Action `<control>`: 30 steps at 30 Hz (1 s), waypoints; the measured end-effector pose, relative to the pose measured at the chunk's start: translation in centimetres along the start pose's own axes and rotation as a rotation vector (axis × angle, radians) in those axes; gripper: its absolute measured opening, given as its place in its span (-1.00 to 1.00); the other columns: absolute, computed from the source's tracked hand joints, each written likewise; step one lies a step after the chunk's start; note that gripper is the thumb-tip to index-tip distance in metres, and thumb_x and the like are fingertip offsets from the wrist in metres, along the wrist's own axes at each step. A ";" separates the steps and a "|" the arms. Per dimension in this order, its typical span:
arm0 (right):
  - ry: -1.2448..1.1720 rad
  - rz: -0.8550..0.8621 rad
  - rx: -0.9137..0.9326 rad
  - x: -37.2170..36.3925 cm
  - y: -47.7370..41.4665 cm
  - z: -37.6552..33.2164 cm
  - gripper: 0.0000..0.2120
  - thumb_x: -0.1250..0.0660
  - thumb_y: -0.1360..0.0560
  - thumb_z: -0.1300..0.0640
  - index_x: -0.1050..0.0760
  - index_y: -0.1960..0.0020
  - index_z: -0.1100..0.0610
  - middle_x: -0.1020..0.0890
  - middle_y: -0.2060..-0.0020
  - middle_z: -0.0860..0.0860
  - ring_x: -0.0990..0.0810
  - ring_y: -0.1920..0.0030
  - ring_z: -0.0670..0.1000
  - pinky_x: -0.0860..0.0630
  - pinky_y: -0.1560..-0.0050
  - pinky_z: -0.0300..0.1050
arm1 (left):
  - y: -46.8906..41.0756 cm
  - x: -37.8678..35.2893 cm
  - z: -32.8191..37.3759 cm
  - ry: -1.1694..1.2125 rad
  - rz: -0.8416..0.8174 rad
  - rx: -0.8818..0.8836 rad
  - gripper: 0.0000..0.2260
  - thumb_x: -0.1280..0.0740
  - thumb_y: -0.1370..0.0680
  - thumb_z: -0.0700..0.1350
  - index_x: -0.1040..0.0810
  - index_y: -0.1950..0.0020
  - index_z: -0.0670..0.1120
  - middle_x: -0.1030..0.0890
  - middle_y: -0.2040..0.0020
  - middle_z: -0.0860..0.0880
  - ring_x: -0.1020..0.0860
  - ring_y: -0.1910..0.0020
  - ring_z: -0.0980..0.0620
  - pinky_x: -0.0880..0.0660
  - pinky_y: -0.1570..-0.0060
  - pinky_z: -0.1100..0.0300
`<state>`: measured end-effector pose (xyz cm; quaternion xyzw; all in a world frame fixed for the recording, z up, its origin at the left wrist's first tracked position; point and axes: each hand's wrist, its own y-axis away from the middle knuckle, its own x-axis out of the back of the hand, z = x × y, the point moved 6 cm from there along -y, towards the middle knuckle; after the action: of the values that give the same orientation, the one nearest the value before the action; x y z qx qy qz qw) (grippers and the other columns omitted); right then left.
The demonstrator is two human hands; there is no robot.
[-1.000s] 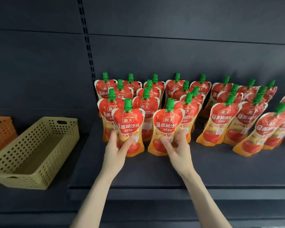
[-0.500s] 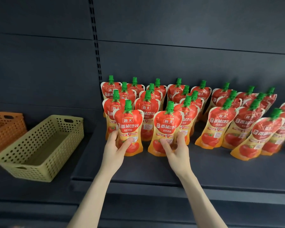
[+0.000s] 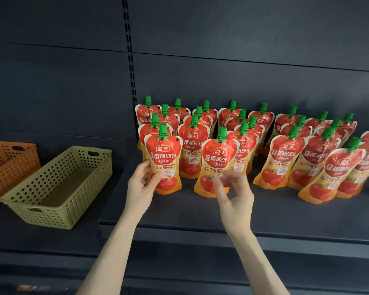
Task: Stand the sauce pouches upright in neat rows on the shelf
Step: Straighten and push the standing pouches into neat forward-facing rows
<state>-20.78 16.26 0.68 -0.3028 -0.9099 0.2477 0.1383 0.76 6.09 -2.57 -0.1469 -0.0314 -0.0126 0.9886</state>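
Shelf (image 3: 285, 211): sauce pouches (image 3: 219, 158) stood in rows, front to back. Left of shelf: first basket (image 3: 51, 216); second basket (image 3: 9, 167) sat further left, just beside it.

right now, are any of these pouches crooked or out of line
Yes: the front pouch at the far right slants, cap toward the right, and its neighbours tilt likewise, while the left rows stand straight.

A: Right hand (image 3: 234, 194) is a blur! Touching the centre pouch (image 3: 219, 156)? Can't tell.
B: Left hand (image 3: 140, 188) covers a corner of the left pouch (image 3: 164, 154); orange basket (image 3: 9, 162) clipped at the edge, back-row pouches (image 3: 262, 120) half hidden.
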 end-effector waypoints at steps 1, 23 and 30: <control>-0.025 -0.053 0.001 -0.8 0.3 -0.5 -0.86 -0.40 -0.46 0.14 -0.48 0.01 0.03 -0.62 0.15 -0.08 -0.59 0.09 -0.11 -0.48 0.14 -0.37 | 0.0 0.3 0.1 0.017 -0.007 0.002 -0.65 -0.37 -0.49 -0.14 -0.44 -0.27 -0.05 -0.59 -0.12 0.09 -0.55 -0.11 0.21 -0.51 0.05 0.41; 0.033 -0.355 -0.097 -14.5 0.2 1.4 -0.72 -0.35 -0.50 0.13 -0.43 -0.19 0.05 -0.61 -0.07 -0.09 -0.56 -0.11 -0.15 -0.55 -0.11 -0.21 | -3.2 4.1 0.6 0.051 -0.114 -0.029 -0.79 -0.36 -0.49 -0.12 -0.56 -0.12 -0.03 -0.64 -0.01 0.09 -0.58 -0.05 0.21 -0.52 0.04 0.38; 0.038 -0.335 -0.101 -14.4 0.2 1.0 -0.74 -0.35 -0.50 0.13 -0.40 -0.13 -0.10 -0.59 -0.02 -0.19 -0.55 -0.10 -0.19 -0.50 -0.06 -0.36 | -3.7 4.1 0.5 0.041 -0.117 -0.038 -0.82 -0.37 -0.47 -0.13 -0.55 -0.07 0.01 -0.64 -0.01 0.09 -0.59 -0.02 0.21 -0.51 0.06 0.41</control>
<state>-9.91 7.14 -1.69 -0.1582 -0.9561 0.1692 0.1793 4.66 2.66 -0.77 -0.1633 -0.0193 -0.0740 0.9836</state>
